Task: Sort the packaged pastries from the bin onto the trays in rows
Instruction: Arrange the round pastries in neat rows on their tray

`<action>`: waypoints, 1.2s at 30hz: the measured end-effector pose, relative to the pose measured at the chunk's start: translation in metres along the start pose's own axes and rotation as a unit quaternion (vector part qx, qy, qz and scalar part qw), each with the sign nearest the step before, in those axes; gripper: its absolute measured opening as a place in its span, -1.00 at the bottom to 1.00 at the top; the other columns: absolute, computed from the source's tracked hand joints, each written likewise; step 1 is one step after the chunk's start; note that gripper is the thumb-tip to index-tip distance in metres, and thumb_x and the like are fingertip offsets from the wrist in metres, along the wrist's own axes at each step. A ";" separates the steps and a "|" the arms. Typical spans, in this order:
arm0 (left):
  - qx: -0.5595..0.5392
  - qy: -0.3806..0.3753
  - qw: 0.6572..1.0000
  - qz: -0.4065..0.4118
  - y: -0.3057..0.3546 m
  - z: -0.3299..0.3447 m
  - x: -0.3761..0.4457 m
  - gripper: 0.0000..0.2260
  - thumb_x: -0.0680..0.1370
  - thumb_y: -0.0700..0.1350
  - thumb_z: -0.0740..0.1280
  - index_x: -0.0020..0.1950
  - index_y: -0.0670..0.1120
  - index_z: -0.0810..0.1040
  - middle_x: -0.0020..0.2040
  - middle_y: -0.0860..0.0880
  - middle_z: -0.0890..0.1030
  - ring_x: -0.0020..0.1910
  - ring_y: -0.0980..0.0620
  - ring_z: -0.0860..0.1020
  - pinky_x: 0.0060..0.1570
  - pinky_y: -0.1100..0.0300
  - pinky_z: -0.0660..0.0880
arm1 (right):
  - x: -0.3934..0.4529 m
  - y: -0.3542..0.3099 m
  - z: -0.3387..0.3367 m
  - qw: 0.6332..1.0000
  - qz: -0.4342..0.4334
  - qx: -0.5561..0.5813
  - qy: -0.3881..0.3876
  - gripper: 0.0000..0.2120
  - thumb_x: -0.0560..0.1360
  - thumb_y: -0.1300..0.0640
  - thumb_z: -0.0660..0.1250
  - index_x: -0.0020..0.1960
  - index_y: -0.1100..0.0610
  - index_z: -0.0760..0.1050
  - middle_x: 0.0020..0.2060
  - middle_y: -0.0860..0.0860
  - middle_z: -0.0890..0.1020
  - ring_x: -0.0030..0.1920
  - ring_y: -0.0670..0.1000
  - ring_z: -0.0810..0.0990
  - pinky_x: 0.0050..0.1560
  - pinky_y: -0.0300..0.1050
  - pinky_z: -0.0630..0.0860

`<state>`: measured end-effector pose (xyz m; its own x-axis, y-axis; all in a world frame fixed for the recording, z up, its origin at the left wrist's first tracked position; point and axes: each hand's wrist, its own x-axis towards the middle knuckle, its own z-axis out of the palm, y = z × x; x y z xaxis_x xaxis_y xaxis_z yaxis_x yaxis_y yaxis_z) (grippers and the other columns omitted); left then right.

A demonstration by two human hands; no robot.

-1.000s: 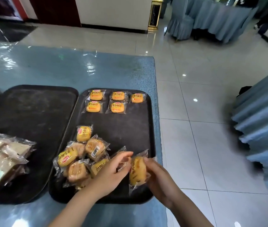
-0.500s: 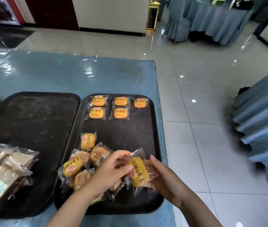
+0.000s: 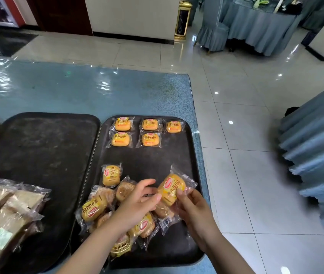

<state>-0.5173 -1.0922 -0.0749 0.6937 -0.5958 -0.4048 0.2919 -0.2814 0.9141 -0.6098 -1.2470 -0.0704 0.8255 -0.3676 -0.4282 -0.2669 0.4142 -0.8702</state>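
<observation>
A dark tray (image 3: pixel 177 155) on the right holds small yellow packaged pastries. Three lie in a far row (image 3: pixel 150 124), two in a second row (image 3: pixel 150 139). One lone pastry (image 3: pixel 111 175) sits mid-tray above a loose pile (image 3: pixel 95 208) at the near left. My right hand (image 3: pixel 193 210) grips one yellow pastry (image 3: pixel 172 187) by its wrapper, label up, just above the tray. My left hand (image 3: pixel 137 202) touches that same pastry's left edge with thumb and fingertips, resting over the pile.
A second dark tray (image 3: pixel 42 147) lies to the left, with brown packaged pastries (image 3: pixel 5 214) stacked at its near left. The blue table (image 3: pixel 78 91) ends just right of the tray, with tiled floor beyond. A blue draped table (image 3: pixel 315 155) stands at the right.
The held pastry has been turned from on edge to label up and moved slightly away from me. The view has tilted down a little.
</observation>
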 end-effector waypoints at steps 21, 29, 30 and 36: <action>0.124 0.097 0.987 0.019 0.000 -0.013 0.062 -0.73 0.62 -0.14 0.24 0.21 0.21 0.46 0.09 0.13 0.64 0.08 0.20 0.60 0.07 0.16 0.57 | 0.069 -0.006 -0.031 0.959 -0.093 -0.265 -0.044 -0.64 0.50 0.09 0.42 0.25 -0.05 0.42 0.02 -0.03 0.66 0.02 -0.04 0.66 -0.03 -0.09 0.62; 0.408 0.122 0.902 0.075 0.000 -0.033 0.081 -0.68 0.61 -0.04 0.23 0.38 0.12 0.39 0.25 0.21 0.52 0.26 0.21 0.44 0.22 0.27 0.44 | 0.173 -0.028 -0.050 0.927 -0.067 -0.343 0.136 -0.71 0.49 0.03 0.44 0.11 0.16 0.50 -0.10 0.05 0.63 -0.16 -0.05 0.64 -0.20 -0.28 0.59; 0.426 0.120 0.894 0.075 -0.002 -0.035 0.083 -0.67 0.61 -0.04 0.23 0.38 0.11 0.40 0.27 0.19 0.51 0.28 0.19 0.43 0.23 0.27 0.42 | 0.192 -0.030 -0.052 0.923 -0.062 -0.349 0.152 -0.69 0.48 0.02 0.45 0.10 0.16 0.49 -0.10 0.06 0.63 -0.13 0.05 0.66 -0.11 -0.11 0.63; 0.457 0.116 0.879 0.076 -0.011 -0.037 0.083 -0.69 0.61 -0.01 0.21 0.36 0.10 0.42 0.28 0.18 0.49 0.28 0.17 0.41 0.25 0.25 0.39 | 0.275 -0.030 -0.049 0.895 -0.017 -0.417 0.158 -0.58 0.40 -0.08 0.39 0.14 0.16 0.50 -0.05 0.12 0.67 -0.07 0.21 0.67 0.03 0.15 0.60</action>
<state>-0.4384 -1.1107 -0.1176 0.8259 -0.5387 -0.1667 -0.3927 -0.7616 0.5155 -0.3989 -1.4018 -0.1738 0.6931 -0.6404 -0.3310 -0.6314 -0.3177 -0.7074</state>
